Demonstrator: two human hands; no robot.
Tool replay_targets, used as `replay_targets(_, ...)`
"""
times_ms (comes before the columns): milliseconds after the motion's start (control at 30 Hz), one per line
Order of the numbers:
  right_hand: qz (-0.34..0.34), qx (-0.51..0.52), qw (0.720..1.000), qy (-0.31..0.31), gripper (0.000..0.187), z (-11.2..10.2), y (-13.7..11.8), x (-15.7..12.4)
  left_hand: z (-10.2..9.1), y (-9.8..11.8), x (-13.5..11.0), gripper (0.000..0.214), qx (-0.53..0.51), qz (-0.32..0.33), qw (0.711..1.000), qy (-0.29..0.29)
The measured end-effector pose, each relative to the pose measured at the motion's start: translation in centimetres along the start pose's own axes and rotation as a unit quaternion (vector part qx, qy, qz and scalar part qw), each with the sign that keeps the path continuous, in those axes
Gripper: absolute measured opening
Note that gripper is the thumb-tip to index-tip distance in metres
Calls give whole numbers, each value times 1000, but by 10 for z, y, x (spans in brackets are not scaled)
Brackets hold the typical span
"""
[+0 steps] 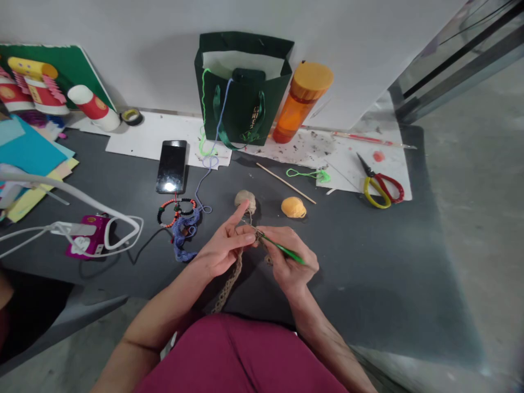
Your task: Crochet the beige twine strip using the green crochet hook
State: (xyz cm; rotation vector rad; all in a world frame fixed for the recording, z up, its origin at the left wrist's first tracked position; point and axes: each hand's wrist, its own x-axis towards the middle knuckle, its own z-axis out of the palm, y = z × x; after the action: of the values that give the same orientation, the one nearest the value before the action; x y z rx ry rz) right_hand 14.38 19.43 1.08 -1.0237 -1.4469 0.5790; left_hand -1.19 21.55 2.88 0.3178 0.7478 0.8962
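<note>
Right fingers [291, 262] clenched on the green crochet hook [282, 248]; left fingers [229, 240] pinch the beige crochet lace [230, 278], index raised, tensioning yarn, I think; stitch detail is poor.

Glossy green crochet hook [282, 246] in my fingers [229, 232], rough twine lace [229, 281] hanging below them, matt twine ball [245, 195] just ahead. Beyond my fingers, a smooth wooden skewer [286, 183], a glossy glass-fronted smartphone [172, 166], a shiny orange plastic bottle [297, 117] and a matt dark green paper bag [229, 109].
</note>
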Motion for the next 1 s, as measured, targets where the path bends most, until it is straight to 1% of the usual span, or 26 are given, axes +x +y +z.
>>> replay_targets(100, 114, 19, 991, 65, 10, 3, -4, -3, -2, 1, 0, 93, 7, 9, 1000, 13)
replay_targets(167, 178, 41, 979, 93, 8, 4, -4, -4, -3, 2, 1, 88, 13, 22, 999, 19)
replay_targets(233, 233, 89, 963, 98, 13, 5, -3, -3, -3, 2, 1, 84, 21, 26, 999, 18)
replay_targets(333, 316, 181, 928, 84, 20, 8, -1, -1, 0, 0, 0, 78, 30, 32, 999, 15)
replay_targets(400, 345, 218, 910, 77, 24, 10, 0, 0, 2, -3, 0, 75, 39, 51, 998, 16)
replay_targets(433, 350, 222, 907, 77, 25, 10, -1, 0, 3, -4, -1, 73, 46, 63, 997, 16)
replay_targets(500, 340, 209, 914, 72, 22, 11, -2, -1, 4, -7, -1, 69, 60, 86, 994, 16)
replay_targets(567, 307, 176, 934, 58, 15, 10, -3, -1, 5, -9, -1, 61, 67, 103, 992, 20)
replay_targets(600, 279, 157, 946, 48, 11, 10, -3, -1, 5, -10, -1, 59, 68, 110, 991, 26)
replay_targets(667, 200, 114, 973, 24, 8, 8, -3, 0, 4, -12, 0, 58, 63, 121, 990, 40)
replay_targets(733, 95, 58, 994, 8, 11, 7, -3, 1, 4, -13, 1, 63, 53, 122, 990, 47)
replay_targets(800, 5, 0, 1000, 15, 17, 8, -2, 1, 5, -14, 1, 69, 39, 108, 992, 47)
replay_targets(833, -16, -17, 999, 22, 20, 8, -2, 1, 5, -14, 1, 71, 32, 98, 994, 45)
replay_targets(867, -19, -21, 999, 30, 20, 8, -2, 0, 5, -14, 1, 72, 25, 90, 995, 42)
replay_targets(900, -7, -15, 999, 40, 20, 9, -2, -1, 5, -13, 1, 72, 21, 82, 996, 40)
replay_targets(1000, 72, 21, 995, 60, 14, 11, -2, -3, 5, -12, 1, 75, 13, 66, 997, 39)
